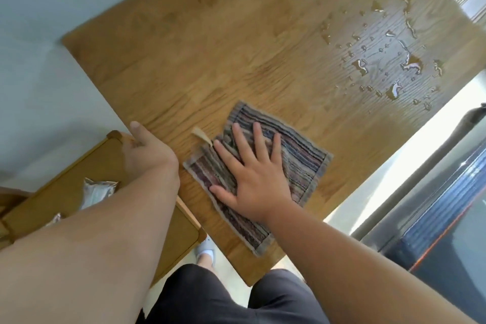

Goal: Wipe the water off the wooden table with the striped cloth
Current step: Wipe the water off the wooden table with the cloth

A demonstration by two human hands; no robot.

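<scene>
Right hand [253, 179] flat on striped cloth [299, 163], wooden table [210, 60], water [394, 60] well apart

**Wooden table** [210, 47]: you see a light-brown top with plain grain, its near corner pointing toward you. **Water** [413, 64]: scattered drops and small, shiny puddles lie along the right edge, toward the far right corner. **Striped cloth** [297, 155]: you find a rectangle with thin, multicoloured stripes and a grey-brown border. It lies flat and askew close to the near corner, well apart from the water. A tan loop [201, 135] sticks out at its left corner.
</scene>
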